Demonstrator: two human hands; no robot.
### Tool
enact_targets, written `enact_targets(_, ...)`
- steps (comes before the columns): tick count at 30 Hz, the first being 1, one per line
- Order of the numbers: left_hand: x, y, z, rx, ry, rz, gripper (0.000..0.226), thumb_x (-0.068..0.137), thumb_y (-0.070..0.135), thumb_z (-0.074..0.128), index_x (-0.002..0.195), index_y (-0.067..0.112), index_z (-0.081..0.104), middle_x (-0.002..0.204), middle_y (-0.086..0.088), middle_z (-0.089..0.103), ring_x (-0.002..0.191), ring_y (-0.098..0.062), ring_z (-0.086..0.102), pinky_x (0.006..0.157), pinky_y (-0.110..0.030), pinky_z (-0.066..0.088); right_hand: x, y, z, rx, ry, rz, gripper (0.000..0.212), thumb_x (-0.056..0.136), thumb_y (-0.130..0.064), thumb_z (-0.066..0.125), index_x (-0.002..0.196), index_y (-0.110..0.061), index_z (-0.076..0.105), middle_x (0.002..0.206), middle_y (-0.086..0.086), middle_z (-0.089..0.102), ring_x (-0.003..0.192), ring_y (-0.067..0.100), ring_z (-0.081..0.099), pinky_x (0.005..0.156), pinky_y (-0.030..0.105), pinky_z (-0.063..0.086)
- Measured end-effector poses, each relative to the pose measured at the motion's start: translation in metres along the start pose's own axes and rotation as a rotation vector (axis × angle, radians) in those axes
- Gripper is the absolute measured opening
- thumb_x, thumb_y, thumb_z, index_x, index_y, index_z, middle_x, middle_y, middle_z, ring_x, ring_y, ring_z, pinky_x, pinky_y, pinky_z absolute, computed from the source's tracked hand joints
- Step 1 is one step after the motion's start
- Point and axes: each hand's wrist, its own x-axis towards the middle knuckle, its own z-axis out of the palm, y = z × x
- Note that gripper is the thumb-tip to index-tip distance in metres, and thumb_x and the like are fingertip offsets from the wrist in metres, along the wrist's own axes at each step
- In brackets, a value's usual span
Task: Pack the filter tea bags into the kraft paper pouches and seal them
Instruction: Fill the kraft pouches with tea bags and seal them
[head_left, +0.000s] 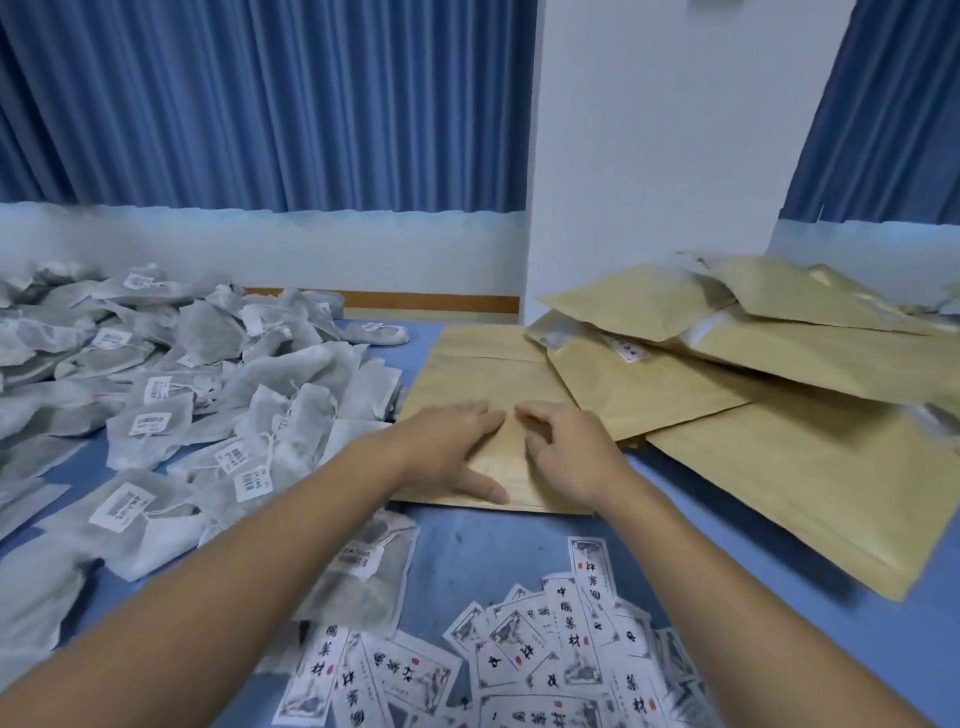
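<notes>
Kraft pouch (483, 374) | flat, tan (creased) | left hand (447, 441), right hand (571, 452) on it

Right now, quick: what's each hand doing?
Left hand: open, flat on the kraft pouch.
Right hand: fingers bent, tips on the same pouch; whether it pinches cannot be told.

Left hand (457, 448) lies flat, right hand (567, 449) arched alongside.

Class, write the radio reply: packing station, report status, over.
Left hand flat on kraft pouch; right hand on it too, fingers bent, grip unclear. Pouch lies flat. Nothing blocking; tea bags piled left.
</notes>
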Motion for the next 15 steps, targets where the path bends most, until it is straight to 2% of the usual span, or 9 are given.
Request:
enact_targets(2, -0.006, -0.008, 0.004, 0.079, 0.044, 0.076, 0.084, 0.087, 0.065, 0.061, 0.146, 0.01, 0.039, 0.146, -0.014, 0.044, 0.129, -0.032, 0.048, 0.104, -0.044, 0.043, -0.003, 0.0, 0.002, -0.121, -0.049, -0.083, 0.045, 0.099, -0.025, 0.054, 0.142, -0.015, 0.054, 0.151, 0.0, 0.049, 0.138, 0.022, 0.044, 0.11, 0.024, 0.029)
enact_targets(5, -0.013, -0.014, 0.007, 0.145, 0.106, 0.117, 0.058, 0.097, 0.059, 0.05, 0.129, 0.011, 0.048, 0.126, -0.007, 0.054, 0.107, -0.033, 0.061, 0.085, -0.041, 0.049, -0.008, 0.0, 0.003, -0.33, -0.187, -0.18, 0.077, 0.092, -0.057, 0.058, 0.153, -0.015, 0.036, 0.163, 0.001, 0.027, 0.149, 0.02, 0.025, 0.119, 0.034, 0.023)
enact_targets(8, -0.02, -0.016, 0.008, 0.119, 0.159, 0.158, 0.058, 0.094, 0.065, 0.05, 0.123, 0.015, 0.048, 0.118, 0.001, 0.053, 0.098, -0.027, 0.061, 0.079, -0.041, 0.048, -0.015, 0.002, 0.007, -0.538, -0.229, -0.258, 0.104, 0.08, -0.075, 0.058, 0.157, -0.018, 0.02, 0.166, -0.001, 0.014, 0.152, 0.015, 0.014, 0.12, 0.038, 0.021)
enact_targets(11, -0.029, -0.018, 0.01, 0.124, 0.119, 0.198, 0.079, 0.081, 0.076, 0.059, 0.128, 0.014, 0.046, 0.132, -0.001, 0.05, 0.11, -0.023, 0.057, 0.088, -0.037, 0.048, -0.02, 0.001, 0.006, -0.571, -0.189, -0.306, 0.1, 0.08, -0.078, 0.054, 0.157, -0.021, 0.022, 0.166, -0.004, 0.015, 0.151, 0.011, 0.016, 0.118, 0.034, 0.023)
enact_targets(13, -0.033, -0.02, 0.009, 0.155, 0.099, 0.22, 0.076, 0.084, 0.07, 0.06, 0.131, 0.012, 0.046, 0.138, -0.004, 0.049, 0.114, -0.025, 0.056, 0.09, -0.034, 0.046, -0.022, -0.001, 0.001, -0.551, -0.19, -0.335, 0.096, 0.08, -0.079, 0.054, 0.155, -0.025, 0.029, 0.165, -0.007, 0.021, 0.149, 0.01, 0.022, 0.116, 0.032, 0.027)
enact_targets(15, -0.037, -0.02, 0.005, 0.145, 0.098, 0.239, 0.066, 0.089, 0.066, 0.057, 0.128, 0.014, 0.048, 0.132, -0.003, 0.054, 0.108, -0.026, 0.059, 0.089, -0.036, 0.047, -0.022, -0.003, -0.006, -0.48, -0.224, -0.309, 0.091, 0.079, -0.08, 0.055, 0.153, -0.03, 0.036, 0.163, -0.012, 0.025, 0.148, 0.008, 0.026, 0.116, 0.032, 0.03)
